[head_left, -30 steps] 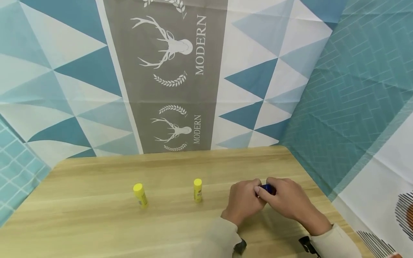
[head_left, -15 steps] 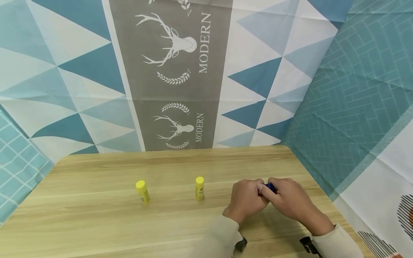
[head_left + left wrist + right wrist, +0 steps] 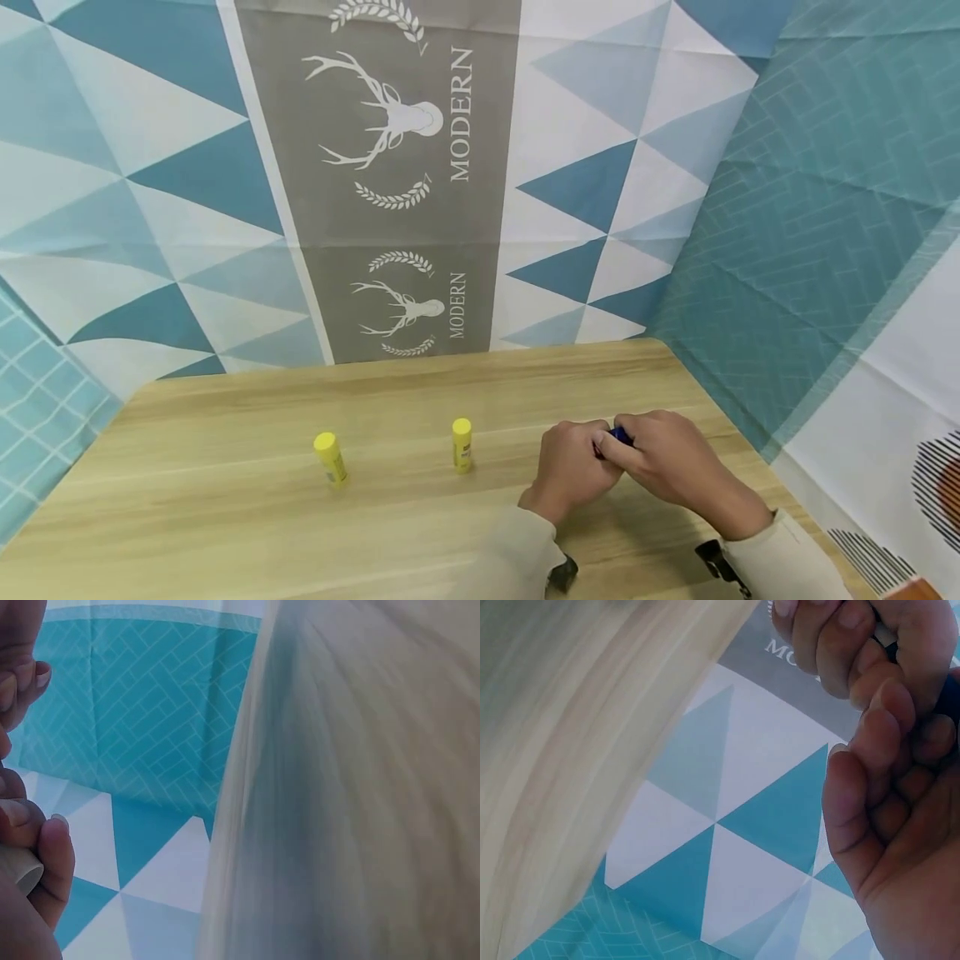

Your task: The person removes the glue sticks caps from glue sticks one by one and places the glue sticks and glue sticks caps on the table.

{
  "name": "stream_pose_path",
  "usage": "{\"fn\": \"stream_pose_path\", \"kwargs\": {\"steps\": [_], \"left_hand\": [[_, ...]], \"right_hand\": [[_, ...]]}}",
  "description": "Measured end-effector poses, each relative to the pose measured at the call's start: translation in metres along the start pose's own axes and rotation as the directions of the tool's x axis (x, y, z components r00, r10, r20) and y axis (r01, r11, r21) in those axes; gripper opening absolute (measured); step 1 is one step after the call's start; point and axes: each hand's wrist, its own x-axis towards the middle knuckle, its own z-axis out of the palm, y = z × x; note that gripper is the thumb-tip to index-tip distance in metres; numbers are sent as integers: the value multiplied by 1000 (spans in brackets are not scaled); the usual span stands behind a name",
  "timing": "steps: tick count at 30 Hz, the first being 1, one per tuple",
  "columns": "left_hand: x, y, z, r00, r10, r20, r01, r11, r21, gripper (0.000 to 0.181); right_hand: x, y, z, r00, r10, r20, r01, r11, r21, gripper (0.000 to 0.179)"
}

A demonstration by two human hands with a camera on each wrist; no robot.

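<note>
Both hands meet over the right part of the table, close together around a small tube with a dark blue part [image 3: 619, 435]. My left hand [image 3: 573, 462] grips it with curled fingers; a pale round end [image 3: 27, 871] of the tube pokes out of that hand in the left wrist view. My right hand [image 3: 667, 454] pinches the blue part, its thumb laid across toward the left hand. The fingers hide most of the tube, and I cannot tell its exact kind. Two yellow glue sticks, a left one [image 3: 330, 458] and a nearer one [image 3: 462, 446], stand upright left of the hands.
The light wooden table [image 3: 225, 517] ends at a back edge against a patterned cloth [image 3: 405, 183] with deer prints and triangles. A teal cloth [image 3: 795, 208] hangs along the right side. Dark straps sit at both beige sleeves [image 3: 787, 558].
The head view has shifted slightly. Both hands keep their hold on the blue tube in nearly the same place, and the yellow glue sticks stay where they were on the table.
</note>
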Motion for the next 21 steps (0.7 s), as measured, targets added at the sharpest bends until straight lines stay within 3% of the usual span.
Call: {"fn": "stream_pose_path", "kwargs": {"steps": [10, 17, 21], "left_hand": [[2, 1, -2, 997, 63, -35, -62, 997, 35, 34], [0, -3, -7, 997, 79, -10, -78, 993, 87, 38], [2, -3, -4, 992, 118, 31, -121, 985, 121, 40]], "right_hand": [[0, -2, 1, 996, 92, -11, -91, 996, 17, 46], [-1, -1, 10, 999, 22, -44, -21, 999, 28, 46], [-5, 1, 6, 999, 8, -31, -8, 1000, 8, 45]]}}
